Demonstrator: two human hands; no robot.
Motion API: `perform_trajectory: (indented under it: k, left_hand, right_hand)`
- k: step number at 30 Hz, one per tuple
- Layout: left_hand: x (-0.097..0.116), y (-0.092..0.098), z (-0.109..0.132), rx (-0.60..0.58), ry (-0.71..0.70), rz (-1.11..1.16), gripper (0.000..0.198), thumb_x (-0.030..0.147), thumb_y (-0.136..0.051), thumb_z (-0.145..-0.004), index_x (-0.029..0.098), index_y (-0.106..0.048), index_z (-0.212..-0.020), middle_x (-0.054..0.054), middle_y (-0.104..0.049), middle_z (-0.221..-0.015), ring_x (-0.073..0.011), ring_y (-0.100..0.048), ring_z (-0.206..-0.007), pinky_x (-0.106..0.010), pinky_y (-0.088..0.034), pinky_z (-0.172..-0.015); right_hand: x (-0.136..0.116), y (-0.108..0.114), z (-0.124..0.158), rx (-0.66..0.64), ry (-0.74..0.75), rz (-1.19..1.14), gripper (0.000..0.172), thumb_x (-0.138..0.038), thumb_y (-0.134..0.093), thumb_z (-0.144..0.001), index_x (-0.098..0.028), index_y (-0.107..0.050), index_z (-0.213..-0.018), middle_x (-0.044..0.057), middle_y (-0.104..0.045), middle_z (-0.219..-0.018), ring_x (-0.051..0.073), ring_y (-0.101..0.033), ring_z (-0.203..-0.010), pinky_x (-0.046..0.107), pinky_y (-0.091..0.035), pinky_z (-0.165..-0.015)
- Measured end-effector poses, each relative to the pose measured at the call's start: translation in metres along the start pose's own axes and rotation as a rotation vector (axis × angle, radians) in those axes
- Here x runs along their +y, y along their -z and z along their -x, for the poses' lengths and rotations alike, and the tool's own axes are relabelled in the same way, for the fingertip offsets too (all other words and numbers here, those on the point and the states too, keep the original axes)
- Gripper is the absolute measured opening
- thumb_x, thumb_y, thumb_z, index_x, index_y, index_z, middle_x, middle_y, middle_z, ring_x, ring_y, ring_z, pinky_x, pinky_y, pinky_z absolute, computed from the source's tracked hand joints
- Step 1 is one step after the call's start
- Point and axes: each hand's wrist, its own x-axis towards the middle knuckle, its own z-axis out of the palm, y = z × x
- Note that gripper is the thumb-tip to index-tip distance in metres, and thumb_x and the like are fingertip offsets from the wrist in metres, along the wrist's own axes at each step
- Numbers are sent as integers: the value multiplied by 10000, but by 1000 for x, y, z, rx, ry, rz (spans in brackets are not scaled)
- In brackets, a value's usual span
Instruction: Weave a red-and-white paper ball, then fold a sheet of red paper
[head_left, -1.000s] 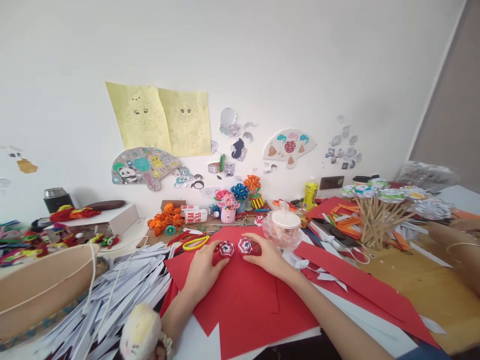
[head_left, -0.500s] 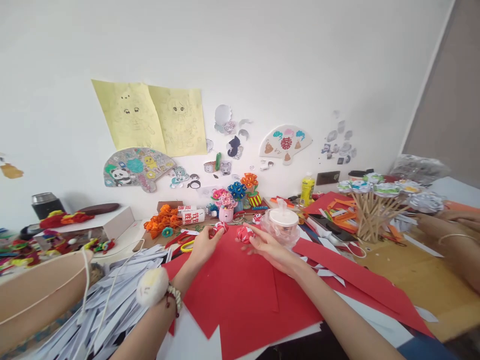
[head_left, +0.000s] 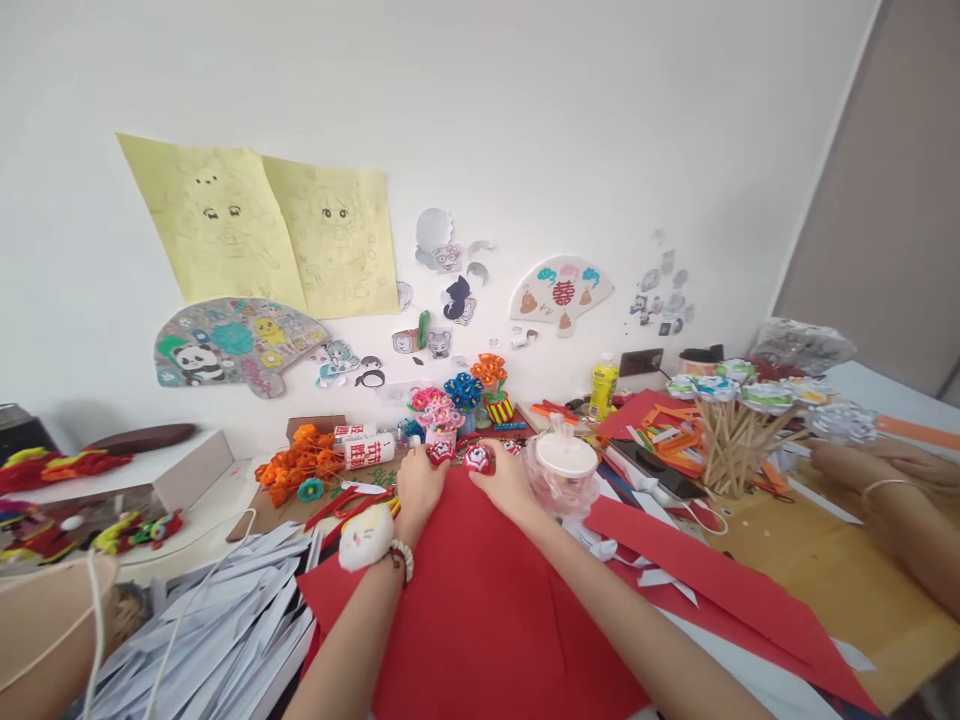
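My left hand (head_left: 421,488) is closed on a small round red-and-white swirled ball (head_left: 441,454) at the far edge of the red paper (head_left: 472,600). Beside it, my right hand (head_left: 504,486) grips a second red-and-white ball (head_left: 477,459), its thumb and fingers at the side. The two balls are a short gap apart, patterned faces toward me. Part of a third red-and-white piece (head_left: 513,446) shows just behind my right hand. A plush white wristband (head_left: 366,538) and beads are on my left wrist.
A lidded cup in a plastic bag (head_left: 567,462) stands right of my right hand. Folded white paper strips (head_left: 202,620) pile up at left. Bead flowers (head_left: 465,392) stand behind the balls. Paper flowers on sticks (head_left: 724,440) and another person's hands (head_left: 885,465) are at right.
Both hands have moved forward to the far edge of the red paper with the balls and come closer together. The balls' swirled faces now show more. The view has shifted slightly.
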Motion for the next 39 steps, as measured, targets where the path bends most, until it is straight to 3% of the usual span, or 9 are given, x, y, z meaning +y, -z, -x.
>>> perform_trajectory:
  k: [4, 8, 13, 19, 21, 24, 35, 39]
  left_hand:
    - [4, 2, -1, 12, -37, -163, 350, 340, -569, -905, 167, -541, -1208, -89, -580, -1212, -224, -602, -1025, -443, -520, -856]
    - [-1, 12, 23, -59, -161, -283, 346, 332, -575, -902, 166, -545, -1204, -89, -578, -1219, -227, -598, -1036, -447, -516, -864]
    - [-7, 32, 65, -97, -287, -363, 325, 331, -572, -904, 165, -559, -1183, -86, -585, -1209, -225, -597, -1040, -449, -512, -873]
    - [0, 32, 101, -103, -352, -403, 231, 276, -570, -907, 151, -603, -1099, -70, -627, -1142, -216, -601, -1042, -454, -485, -911]
    - [3, 29, 105, -91, -351, -406, 193, 148, -519, -910, 137, -622, -1073, -80, -656, -1099, -218, -607, -1039, -438, -463, -937]
    - [4, 28, 107, -70, -353, -401, 323, 9, -416, -868, 130, -646, -1060, -113, -677, -1095, -236, -610, -1052, -416, -433, -961]
    - [-3, 22, 103, -61, -364, -375, 424, 6, -367, -844, 147, -635, -1141, -121, -659, -1206, -245, -603, -1110, -427, -405, -1007]
    - [-3, 24, 102, -66, -328, -389, 396, 48, -364, -877, 138, -628, -1159, -122, -649, -1232, -250, -589, -1146, -425, -405, -1014]
  right_hand:
    - [5, -18, -22, 37, -31, 127, 614, -135, -605, -765, -146, -399, -1343, 184, -536, -1314, 312, -499, -1245, 462, -383, -1021]
    - [10, -26, 3, -6, -16, 228, 714, -77, -627, -723, -113, -361, -1385, 221, -394, -1432, 357, -325, -1366, 488, -312, -1075]
    - [9, -16, 46, -104, 83, 288, 523, -93, -543, -803, -150, -482, -1319, 172, -484, -1365, 313, -421, -1300, 429, -359, -1055]
    - [7, -11, 59, -160, 150, 307, 292, -111, -466, -870, -164, -639, -1100, 120, -637, -1109, 254, -569, -1103, 373, -423, -980]
    - [8, -12, 59, -158, 165, 312, 288, -110, -459, -875, -168, -646, -1087, 113, -643, -1091, 247, -576, -1085, 361, -431, -965]
    - [9, -12, 59, -151, 182, 314, 290, -104, -465, -869, -171, -650, -1082, 102, -648, -1073, 239, -585, -1060, 344, -444, -943]
    - [13, -13, 56, -158, 178, 347, 297, -112, -455, -877, -180, -649, -1092, 93, -649, -1104, 228, -595, -1057, 346, -455, -951]
    - [12, -14, 59, -158, 163, 383, 353, -173, -455, -900, -142, -585, -1226, 135, -615, -1216, 263, -552, -1160, 393, -438, -993]
